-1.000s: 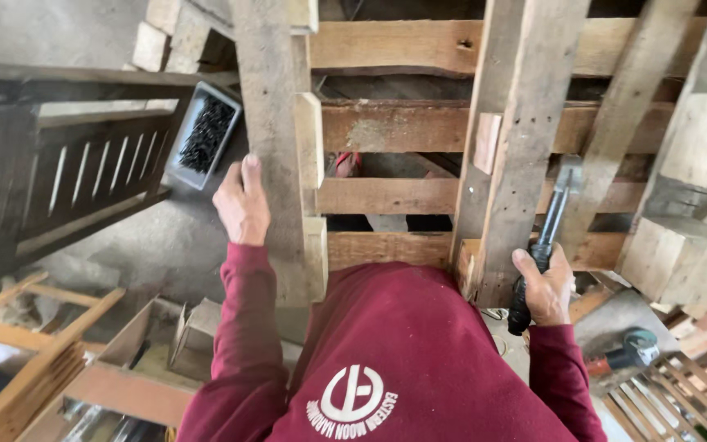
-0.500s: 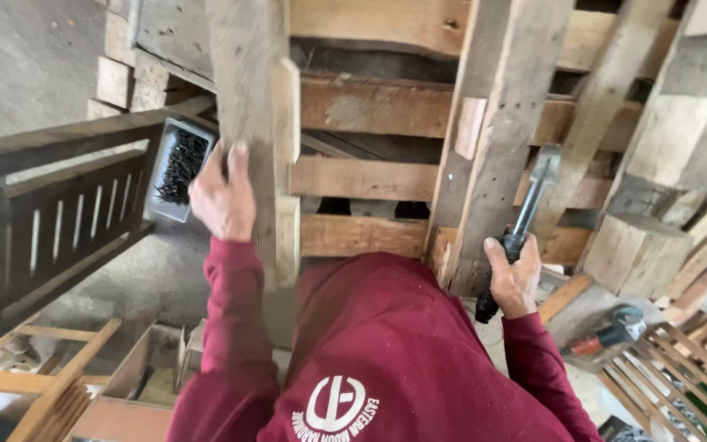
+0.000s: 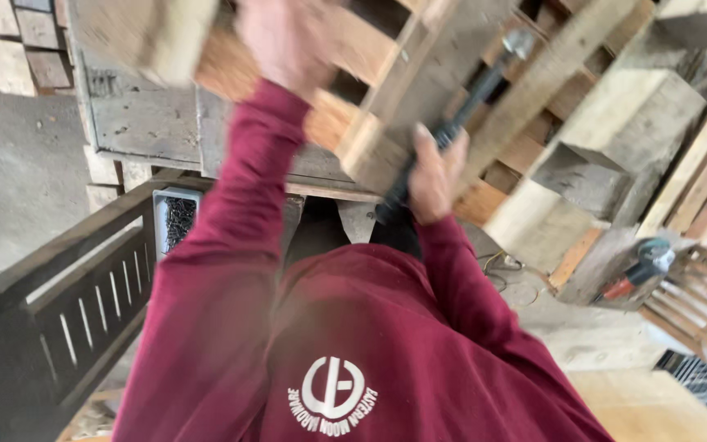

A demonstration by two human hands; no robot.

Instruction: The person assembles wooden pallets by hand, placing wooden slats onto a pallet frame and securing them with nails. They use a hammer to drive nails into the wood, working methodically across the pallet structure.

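- Both arms are now reaching higher than half a second ago; the wooden pallet (image 3: 419, 90) is filling the top of the view, badly blurred.
- Left hand (image 3: 284, 41) is pressing against a pallet board; blur is hiding whether its fingers are curling or lying flat.
- Right hand (image 3: 434, 176) is wrapping closed around the black handle of a hammer (image 3: 460, 123), whose metal head is pointing up to the right, over the pallet slats.
- Dark slatted wooden frame (image 3: 67, 303) is standing at lower left.
- Box of dark nails (image 3: 175, 221) is sitting just behind that frame.
- Power tool (image 3: 636, 274) is lying on the floor at right, well apart from both hands.
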